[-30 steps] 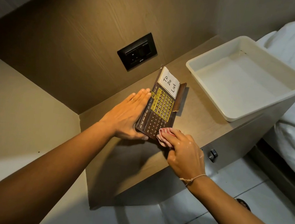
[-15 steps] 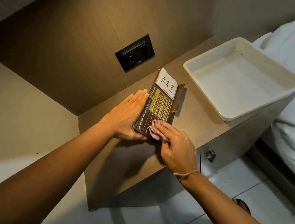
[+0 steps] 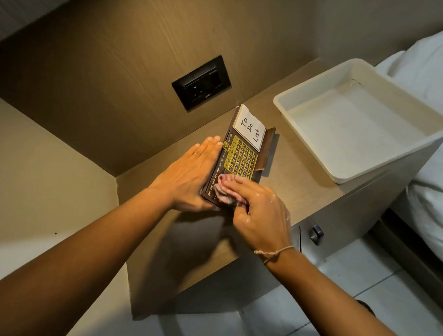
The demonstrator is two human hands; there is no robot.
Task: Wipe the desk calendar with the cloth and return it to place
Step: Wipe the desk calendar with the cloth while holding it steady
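- While the desk calendar lies flat on the worktop at frame centre, the left hand rests flat and released along its left edge
- right hand clenched around a pink cloth, pressing it on the calendar's lower end
- white tray sits upper right, well apart

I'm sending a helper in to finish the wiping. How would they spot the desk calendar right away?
Find the wooden bedside table beside the bed, with a white tray on it. The desk calendar lies flat left of that tray: a dark brown board with a gold date grid and a white "To Do List" note.
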